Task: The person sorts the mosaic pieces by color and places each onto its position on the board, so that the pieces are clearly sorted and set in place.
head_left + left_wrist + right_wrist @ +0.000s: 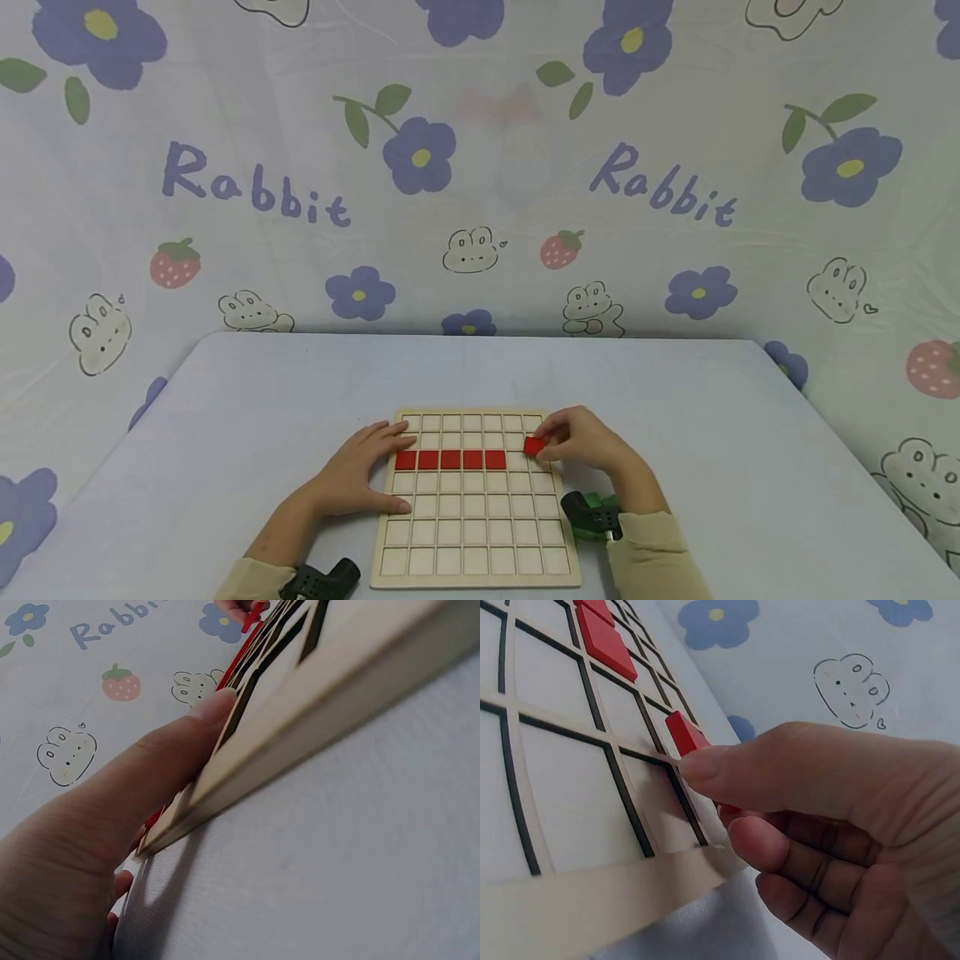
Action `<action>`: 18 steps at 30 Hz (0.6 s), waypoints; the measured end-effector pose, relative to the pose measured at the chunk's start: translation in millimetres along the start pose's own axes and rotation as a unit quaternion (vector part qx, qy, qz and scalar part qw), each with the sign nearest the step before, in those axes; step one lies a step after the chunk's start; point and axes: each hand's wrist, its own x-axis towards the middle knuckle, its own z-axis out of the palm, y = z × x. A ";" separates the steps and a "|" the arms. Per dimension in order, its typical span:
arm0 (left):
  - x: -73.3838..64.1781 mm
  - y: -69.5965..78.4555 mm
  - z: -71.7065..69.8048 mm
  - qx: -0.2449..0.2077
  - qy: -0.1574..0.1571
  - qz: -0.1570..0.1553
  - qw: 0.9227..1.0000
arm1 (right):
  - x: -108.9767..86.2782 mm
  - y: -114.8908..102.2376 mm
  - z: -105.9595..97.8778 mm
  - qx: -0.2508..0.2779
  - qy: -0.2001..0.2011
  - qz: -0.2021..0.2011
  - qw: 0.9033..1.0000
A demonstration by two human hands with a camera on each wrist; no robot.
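A wooden grid board point(480, 581) lies flat on the table, its third row from the far edge holding several red square tiles point(450, 460) side by side from the left. Over the right end of that area, my right hand point(592, 442) pinches another red square tile point(533, 447) between thumb and fingers. In the right wrist view this tile point(684, 733) is tilted above the cells, apart from the placed red tiles point(606, 643). My left hand point(348, 473) rests spread on the board's left edge; its thumb point(176, 754) lies along the rim in the left wrist view.
The white table point(262, 400) extends around the board. A green object point(596, 517), partly hidden by the black right wrist camera point(588, 512), sits beside the board's right edge. Another black wrist camera point(322, 579) is on the left arm. A patterned cloth point(480, 183) hangs behind.
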 end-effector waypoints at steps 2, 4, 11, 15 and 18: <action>0.2 0.3 0.1 0.000 -0.001 0.000 1.000 | -0.2 -2.4 1.4 0.005 -0.010 -0.003 1.000; 0.2 0.4 0.2 0.001 -0.001 -0.001 1.000 | -0.3 -4.8 2.8 0.008 -0.018 -0.003 1.000; -0.4 1.4 -0.6 0.000 0.000 0.002 1.000 | 0.6 -9.2 6.5 0.006 -0.030 -0.008 1.000; -0.4 1.4 -0.8 -0.001 0.000 0.002 1.000 | 2.1 -9.2 9.1 0.004 -0.032 -0.010 0.999; -0.4 1.2 -0.5 -0.001 -0.002 0.000 1.000 | 2.6 -9.7 11.2 -0.006 -0.033 -0.011 0.999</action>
